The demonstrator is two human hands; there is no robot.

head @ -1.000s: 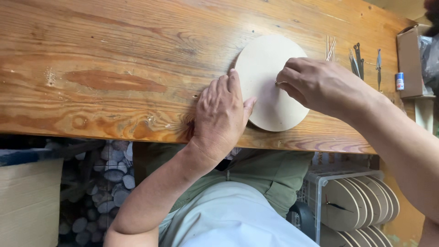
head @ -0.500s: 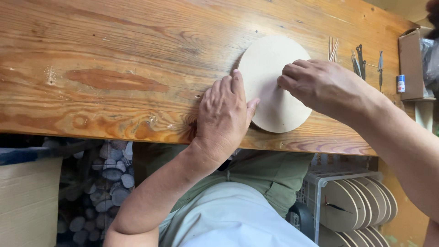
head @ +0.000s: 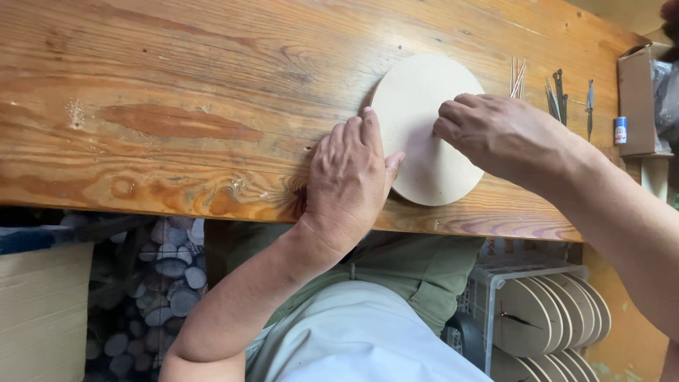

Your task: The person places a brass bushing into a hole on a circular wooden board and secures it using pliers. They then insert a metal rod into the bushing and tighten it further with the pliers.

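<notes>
Brace round wooden disc [head: 424, 134] flat with left hand [head: 350, 180] — palm open, nothing gripped; press evenly with right hand [head: 495, 134] — fingers curled, contents indiscernible.

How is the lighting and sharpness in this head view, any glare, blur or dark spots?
Head view: soft, even daylight on the wooden table, no harsh glare; the pale round disc and both hands, left and right, are sharp; only faint shadows under the hands; the space below the table is dim.
</notes>
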